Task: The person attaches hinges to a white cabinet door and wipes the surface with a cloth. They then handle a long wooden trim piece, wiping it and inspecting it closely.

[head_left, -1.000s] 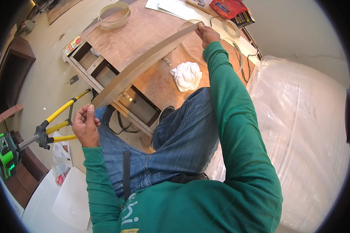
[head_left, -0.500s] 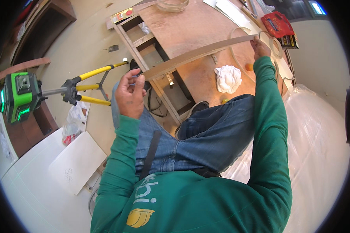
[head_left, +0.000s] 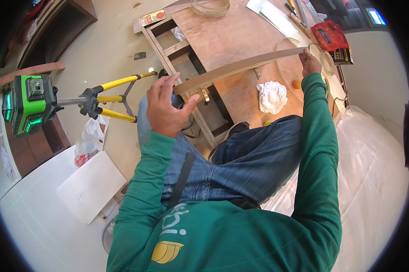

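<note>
Near right edge of reddish-brown wooden panel (head_left: 238, 38), right hand (head_left: 311, 65) pinches long brown strip (head_left: 241, 67) by tip; off left edge, left hand (head_left: 166, 108) spread, empty.

Green long-sleeved top (head_left: 245, 235), yellow chest emblem (head_left: 166, 252), faded blue jeans (head_left: 254, 156).

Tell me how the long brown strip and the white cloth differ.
The brown strip is long and narrow; the white cloth is a compact bundle. The strip looks smooth, while the cloth is crumpled and creased. The strip has one end gripped by the right hand; the cloth lies on the wooden board, touched by neither hand.
</note>
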Tool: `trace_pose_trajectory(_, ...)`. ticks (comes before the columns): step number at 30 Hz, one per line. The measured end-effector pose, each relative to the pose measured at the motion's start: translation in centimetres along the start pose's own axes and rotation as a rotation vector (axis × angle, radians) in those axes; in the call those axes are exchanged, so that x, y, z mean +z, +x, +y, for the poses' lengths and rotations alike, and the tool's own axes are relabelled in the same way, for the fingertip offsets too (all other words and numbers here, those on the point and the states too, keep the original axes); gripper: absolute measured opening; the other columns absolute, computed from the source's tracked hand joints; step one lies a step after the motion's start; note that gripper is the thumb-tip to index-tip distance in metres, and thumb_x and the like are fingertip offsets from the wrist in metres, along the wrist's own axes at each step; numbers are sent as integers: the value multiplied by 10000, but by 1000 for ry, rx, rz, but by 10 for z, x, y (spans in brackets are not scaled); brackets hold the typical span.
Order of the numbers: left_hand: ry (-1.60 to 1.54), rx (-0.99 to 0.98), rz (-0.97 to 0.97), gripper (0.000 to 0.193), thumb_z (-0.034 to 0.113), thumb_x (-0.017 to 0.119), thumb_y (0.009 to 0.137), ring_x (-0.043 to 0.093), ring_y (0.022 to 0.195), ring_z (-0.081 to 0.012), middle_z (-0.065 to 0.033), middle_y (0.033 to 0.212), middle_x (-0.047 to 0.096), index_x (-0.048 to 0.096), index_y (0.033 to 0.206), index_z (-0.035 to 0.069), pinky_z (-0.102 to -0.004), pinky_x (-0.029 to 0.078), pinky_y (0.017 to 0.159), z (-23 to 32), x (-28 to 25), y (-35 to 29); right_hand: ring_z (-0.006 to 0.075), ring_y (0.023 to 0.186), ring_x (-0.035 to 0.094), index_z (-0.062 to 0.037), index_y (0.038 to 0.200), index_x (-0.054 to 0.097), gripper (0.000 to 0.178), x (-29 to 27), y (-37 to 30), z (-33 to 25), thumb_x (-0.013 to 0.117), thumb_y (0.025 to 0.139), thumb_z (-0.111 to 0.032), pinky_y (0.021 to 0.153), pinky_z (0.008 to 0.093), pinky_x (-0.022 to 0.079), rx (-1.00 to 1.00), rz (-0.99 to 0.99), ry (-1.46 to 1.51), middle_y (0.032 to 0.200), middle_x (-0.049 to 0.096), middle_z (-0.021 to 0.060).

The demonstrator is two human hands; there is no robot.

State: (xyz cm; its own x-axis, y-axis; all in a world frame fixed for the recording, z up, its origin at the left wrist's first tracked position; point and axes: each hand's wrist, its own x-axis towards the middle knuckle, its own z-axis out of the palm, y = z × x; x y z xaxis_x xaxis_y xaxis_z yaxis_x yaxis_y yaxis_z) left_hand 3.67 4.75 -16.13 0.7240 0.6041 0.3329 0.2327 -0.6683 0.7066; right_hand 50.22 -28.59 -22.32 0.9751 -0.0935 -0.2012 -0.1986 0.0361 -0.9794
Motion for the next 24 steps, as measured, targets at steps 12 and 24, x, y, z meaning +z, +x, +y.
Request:
trace_pose_trajectory(12, 122, 294, -36, 199, 190, 875, 833, 659, 984, -203, 30, 1026, 752, 814, 1021, 168, -394, 460, 964, -1, 27, 24, 289, 1079, 731, 185, 1204, 638, 376, 10, -17, -9, 764, 992, -99, 988, 302, 657, -11, 21, -40, 1234, 670, 219)
trace_pose_trajectory(24, 171, 418, -54, 160, 160, 873, 846, 647, 977, -195, 40, 1047, 719, 791, 981, 180, -423, 427, 984, -8, 24, 27, 228, 1017, 743, 109, 1207, 654, 296, 15, -20, -11, 749, 1009, -89, 908, 314, 683, 27, 64, -35, 1172, 706, 148)
